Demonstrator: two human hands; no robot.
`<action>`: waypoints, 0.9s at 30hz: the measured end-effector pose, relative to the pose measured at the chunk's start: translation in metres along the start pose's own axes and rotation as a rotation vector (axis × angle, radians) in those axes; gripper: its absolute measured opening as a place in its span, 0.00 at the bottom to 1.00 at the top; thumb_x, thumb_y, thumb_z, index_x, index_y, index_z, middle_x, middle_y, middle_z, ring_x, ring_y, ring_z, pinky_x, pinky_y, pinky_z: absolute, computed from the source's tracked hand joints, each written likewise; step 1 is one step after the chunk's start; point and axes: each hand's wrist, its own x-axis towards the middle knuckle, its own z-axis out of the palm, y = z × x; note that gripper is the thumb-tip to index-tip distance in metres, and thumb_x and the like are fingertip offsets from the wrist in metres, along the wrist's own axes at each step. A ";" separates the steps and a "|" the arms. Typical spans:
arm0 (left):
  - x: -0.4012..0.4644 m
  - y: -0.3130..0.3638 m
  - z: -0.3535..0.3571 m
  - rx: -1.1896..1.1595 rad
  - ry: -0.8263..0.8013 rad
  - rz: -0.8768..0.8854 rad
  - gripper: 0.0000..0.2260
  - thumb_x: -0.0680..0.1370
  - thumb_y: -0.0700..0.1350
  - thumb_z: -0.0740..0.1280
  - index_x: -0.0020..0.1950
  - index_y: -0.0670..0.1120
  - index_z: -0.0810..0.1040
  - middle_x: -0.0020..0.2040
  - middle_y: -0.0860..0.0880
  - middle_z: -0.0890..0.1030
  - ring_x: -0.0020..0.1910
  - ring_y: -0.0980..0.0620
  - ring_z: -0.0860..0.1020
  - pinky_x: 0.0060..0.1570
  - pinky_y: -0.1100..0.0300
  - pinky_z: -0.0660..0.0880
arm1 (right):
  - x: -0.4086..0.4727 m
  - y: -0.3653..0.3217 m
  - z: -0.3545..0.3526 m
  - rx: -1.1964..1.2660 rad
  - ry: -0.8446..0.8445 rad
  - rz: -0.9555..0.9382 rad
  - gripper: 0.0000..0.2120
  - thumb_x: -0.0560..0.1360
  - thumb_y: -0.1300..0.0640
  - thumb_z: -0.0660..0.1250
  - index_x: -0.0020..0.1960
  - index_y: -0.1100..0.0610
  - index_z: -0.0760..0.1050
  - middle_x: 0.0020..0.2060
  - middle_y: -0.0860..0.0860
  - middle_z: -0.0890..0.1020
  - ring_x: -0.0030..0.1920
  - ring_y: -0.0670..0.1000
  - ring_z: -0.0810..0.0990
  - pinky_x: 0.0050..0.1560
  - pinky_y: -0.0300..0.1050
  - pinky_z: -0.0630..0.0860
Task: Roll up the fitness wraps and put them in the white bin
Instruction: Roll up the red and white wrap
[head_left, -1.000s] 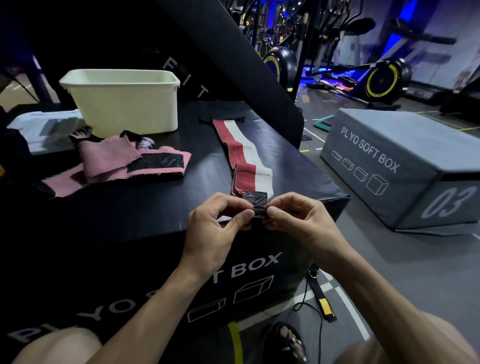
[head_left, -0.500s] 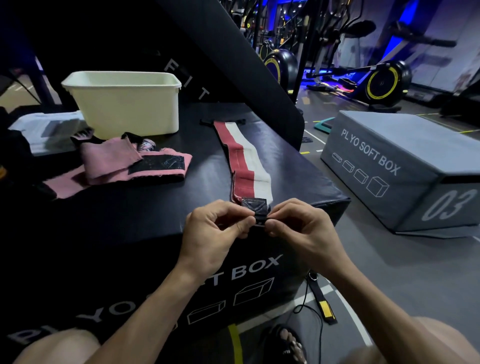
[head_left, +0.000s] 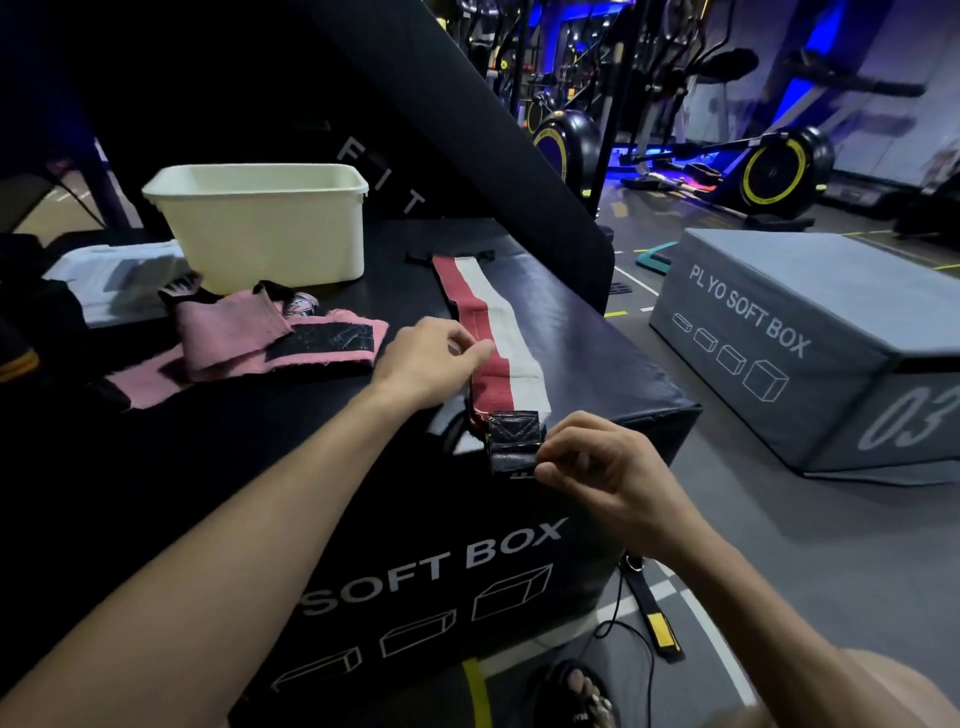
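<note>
Both hands work the striped wrap (head_left: 496, 332), which lies flat on the black box (head_left: 597, 364) running toward 12 o'clock: the right hand (head_left: 597, 462) pinches its black Velcro end (head_left: 514, 441) at the near edge, likely to start the roll, while the left hand (head_left: 426, 358) pinches the strip's red edge farther up (probably keeping it straight). Pink wraps (head_left: 249, 343) wait at 10 o'clock, just before the white bin (head_left: 270, 228).

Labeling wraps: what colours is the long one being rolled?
Red and white lengthwise stripes on the wrap, with a black end patch. Head view shows it.
</note>
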 end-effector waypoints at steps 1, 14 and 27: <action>0.006 0.003 0.004 -0.011 0.002 -0.043 0.09 0.75 0.62 0.72 0.42 0.58 0.82 0.49 0.53 0.85 0.52 0.49 0.83 0.58 0.51 0.79 | 0.000 0.001 0.000 -0.013 -0.004 -0.012 0.04 0.76 0.54 0.75 0.47 0.54 0.83 0.47 0.44 0.82 0.48 0.49 0.82 0.48 0.41 0.77; 0.023 0.018 0.027 0.502 -0.154 0.433 0.16 0.83 0.49 0.63 0.70 0.58 0.77 0.73 0.49 0.71 0.73 0.45 0.66 0.72 0.51 0.64 | -0.001 0.005 -0.013 0.060 -0.040 0.101 0.09 0.80 0.47 0.66 0.54 0.50 0.81 0.48 0.48 0.86 0.50 0.51 0.85 0.50 0.60 0.80; 0.103 -0.006 0.045 0.609 -0.356 0.138 0.30 0.84 0.66 0.46 0.84 0.56 0.50 0.85 0.46 0.47 0.83 0.40 0.45 0.81 0.43 0.47 | 0.020 0.010 -0.013 0.163 -0.013 0.131 0.05 0.80 0.53 0.66 0.47 0.52 0.76 0.37 0.50 0.78 0.38 0.56 0.76 0.41 0.53 0.73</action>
